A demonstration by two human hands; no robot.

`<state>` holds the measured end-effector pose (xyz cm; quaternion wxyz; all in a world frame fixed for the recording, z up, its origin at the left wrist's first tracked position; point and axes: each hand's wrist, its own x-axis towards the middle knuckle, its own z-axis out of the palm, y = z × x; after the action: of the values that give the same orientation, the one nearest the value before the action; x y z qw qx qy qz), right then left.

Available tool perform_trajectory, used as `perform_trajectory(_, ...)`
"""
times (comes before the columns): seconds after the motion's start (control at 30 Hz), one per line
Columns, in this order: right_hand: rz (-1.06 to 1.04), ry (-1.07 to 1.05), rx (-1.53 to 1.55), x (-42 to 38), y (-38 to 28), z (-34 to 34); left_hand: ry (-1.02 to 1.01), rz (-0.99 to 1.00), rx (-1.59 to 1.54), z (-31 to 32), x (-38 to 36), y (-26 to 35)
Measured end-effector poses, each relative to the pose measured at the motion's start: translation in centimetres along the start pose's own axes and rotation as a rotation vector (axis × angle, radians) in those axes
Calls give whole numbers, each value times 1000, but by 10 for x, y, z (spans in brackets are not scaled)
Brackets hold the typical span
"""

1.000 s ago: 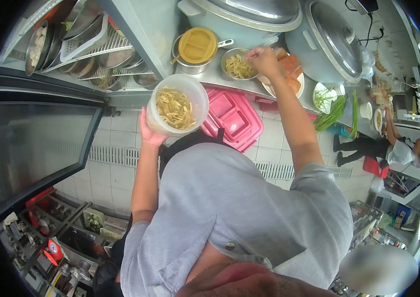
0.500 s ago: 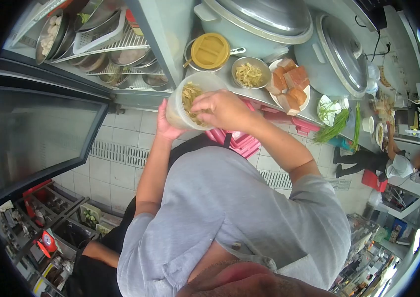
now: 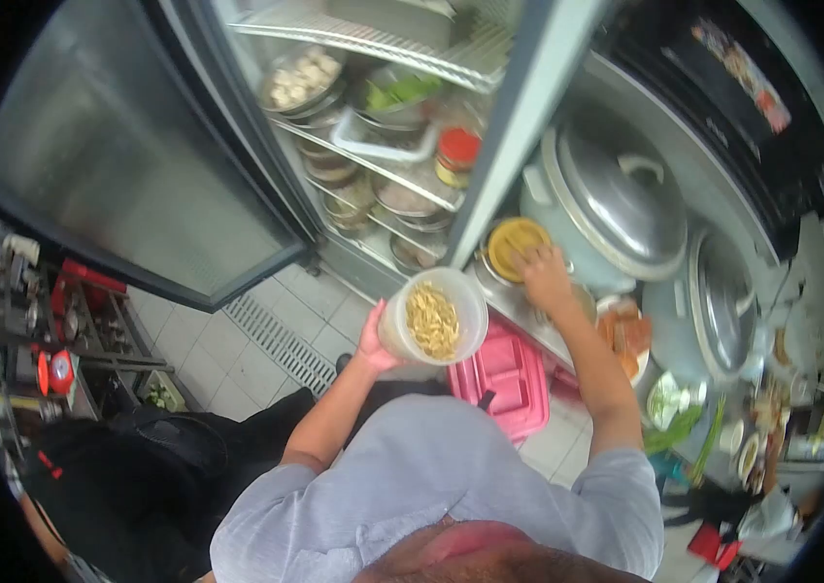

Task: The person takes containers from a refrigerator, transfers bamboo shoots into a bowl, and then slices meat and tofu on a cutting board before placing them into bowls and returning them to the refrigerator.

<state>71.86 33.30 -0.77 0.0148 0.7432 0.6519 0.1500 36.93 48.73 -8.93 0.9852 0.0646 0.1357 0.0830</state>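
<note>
My left hand (image 3: 374, 338) is wrapped round a translucent plastic tub (image 3: 471, 325), held up over the floor. Pale yellow-brown strips of food (image 3: 432, 320) fill part of it, and its top is uncovered. My right hand (image 3: 545, 276) reaches to the counter, its fingers on the near edge of a round yellow lid (image 3: 517, 245). That lid rests on a metal container (image 3: 499, 288) close to the fridge. Behind my right wrist, a metal bowl (image 3: 583, 302) is mostly hidden.
The fridge door (image 3: 140, 155) stands open on the left, with bowls and a red-capped jar (image 3: 456, 155) on shelves. Large lidded pots (image 3: 616, 199) line the counter beside a plate of meat blocks (image 3: 625, 330). Pink crates (image 3: 501, 379) sit below. Another person in black (image 3: 140, 496) is at lower left.
My right hand has left the strips in the tub and moved to the yellow lid. The tub stays in my left hand. The view has turned toward the fridge.
</note>
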Motion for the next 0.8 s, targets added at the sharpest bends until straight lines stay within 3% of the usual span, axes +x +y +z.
perform_trajectory(0.13, -110, -228, -54, 11, 5, -28, -92, -36, -31, 3, -15, 23)
perform_trajectory(0.33, -47, 8, 339, -2, 13, -72, -69, 66, 33, 26, -30, 35)
perform_trajectory(0.53, 238, 208, 851, -45, -62, -176, -148, 142, -88, 30, -44, 46)
perform_trajectory(0.57, 175, 221, 951, -38, -80, -192, -145, 147, -94, 31, -44, 46)
perform_trajectory(0.63, -113, 307, 858, -11, -110, -203, -143, 154, -99, 37, -45, 49)
perform_trajectory(0.8, -413, 300, 771, 53, -165, -222, -237, 187, -79, 57, -54, 65)
